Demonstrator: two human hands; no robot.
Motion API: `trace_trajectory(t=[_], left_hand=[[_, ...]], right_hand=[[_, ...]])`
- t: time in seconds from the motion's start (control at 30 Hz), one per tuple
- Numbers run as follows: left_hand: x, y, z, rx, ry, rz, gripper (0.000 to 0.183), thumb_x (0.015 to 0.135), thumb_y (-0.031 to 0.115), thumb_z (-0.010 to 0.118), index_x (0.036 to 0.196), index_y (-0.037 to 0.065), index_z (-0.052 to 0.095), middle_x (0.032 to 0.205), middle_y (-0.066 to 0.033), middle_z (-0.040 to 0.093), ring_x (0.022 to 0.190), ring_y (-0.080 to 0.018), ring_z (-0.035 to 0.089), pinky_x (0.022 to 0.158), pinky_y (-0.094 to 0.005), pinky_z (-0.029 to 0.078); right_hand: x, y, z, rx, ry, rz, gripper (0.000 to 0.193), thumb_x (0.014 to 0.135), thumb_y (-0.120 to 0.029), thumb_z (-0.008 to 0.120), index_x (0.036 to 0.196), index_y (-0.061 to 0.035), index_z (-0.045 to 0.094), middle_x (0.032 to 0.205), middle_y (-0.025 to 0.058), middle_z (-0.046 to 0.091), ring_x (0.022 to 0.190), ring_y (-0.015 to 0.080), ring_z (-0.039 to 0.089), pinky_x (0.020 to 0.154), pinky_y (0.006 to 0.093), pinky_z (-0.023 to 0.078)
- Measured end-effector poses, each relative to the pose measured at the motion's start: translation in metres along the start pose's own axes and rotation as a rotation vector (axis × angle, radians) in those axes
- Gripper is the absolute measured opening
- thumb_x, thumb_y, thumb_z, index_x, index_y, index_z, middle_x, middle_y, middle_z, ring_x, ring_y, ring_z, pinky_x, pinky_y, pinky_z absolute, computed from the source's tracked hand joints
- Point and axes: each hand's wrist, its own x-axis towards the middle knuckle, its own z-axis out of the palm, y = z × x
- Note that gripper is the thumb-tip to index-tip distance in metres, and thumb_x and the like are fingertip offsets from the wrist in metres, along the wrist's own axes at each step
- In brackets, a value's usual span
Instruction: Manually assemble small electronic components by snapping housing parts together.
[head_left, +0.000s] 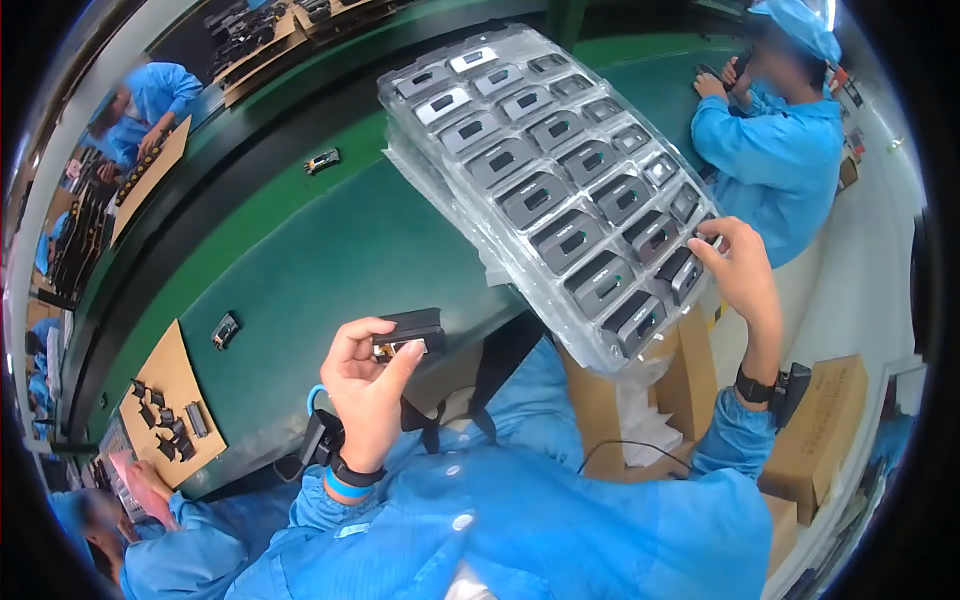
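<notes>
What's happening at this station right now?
The camera wearer's left hand grips a black part above the green work surface. The right hand is at the near right edge of a clear plastic tray filled with rows of dark housings; whether its fingers grip one is unclear. Off to the left, small black pieces lie on a cardboard sheet. A co-worker in blue sits beyond the tray.
</notes>
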Motion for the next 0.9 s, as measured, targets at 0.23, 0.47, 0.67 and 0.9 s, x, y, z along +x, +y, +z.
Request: trace_trajectory(t=[0.23, 0.47, 0.67, 0.9], left_hand=[[0.000, 0.003, 0.003, -0.011, -0.034, -0.013, 0.031, 0.087, -0.012, 0.073, 0.112, 0.000, 0.059, 0.107, -0.0112, 0.069, 0.094, -0.0155, 0.070, 0.081, -0.0273, 0.060], [0.003, 0.001, 0.005, -0.086, -0.032, -0.003, 0.031, 0.088, -0.011, 0.073, 0.114, -0.002, 0.059, 0.109, -0.0130, 0.070, 0.097, -0.0172, 0.071, 0.082, -0.0300, 0.062], [0.010, 0.000, 0.018, -0.152, -0.053, 0.032, 0.029, 0.092, -0.008, 0.072, 0.117, -0.003, 0.060, 0.112, -0.0154, 0.070, 0.098, -0.0178, 0.071, 0.083, -0.0316, 0.062], [0.004, 0.008, 0.015, -0.205, -0.101, 0.011, 0.023, 0.107, 0.012, 0.057, 0.121, -0.005, 0.063, 0.109, -0.0127, 0.072, 0.098, -0.0170, 0.070, 0.085, -0.0325, 0.060]], right_hand=[[0.009, -0.017, -0.007, 0.134, -0.062, 0.117, 0.032, 0.082, -0.006, 0.081, 0.108, -0.0002, 0.064, 0.090, 0.0105, 0.065, 0.070, 0.0160, 0.060, 0.066, 0.0328, 0.050], [0.008, -0.007, -0.006, 0.136, 0.036, 0.083, 0.034, 0.085, -0.005, 0.078, 0.116, -0.0018, 0.065, 0.088, 0.0049, 0.063, 0.072, 0.0113, 0.057, 0.068, 0.0282, 0.049], [-0.028, -0.063, -0.002, 0.270, 0.522, -0.146, 0.025, 0.097, -0.004, 0.069, 0.121, 0.0030, 0.070, 0.101, 0.0074, 0.071, 0.079, 0.0098, 0.061, 0.071, 0.0260, 0.051], [-0.077, -0.187, 0.067, 1.076, -0.169, -0.218, 0.022, 0.096, 0.005, 0.067, 0.118, 0.0059, 0.070, 0.096, 0.0059, 0.068, 0.078, 0.0075, 0.059, 0.067, 0.0220, 0.047]])
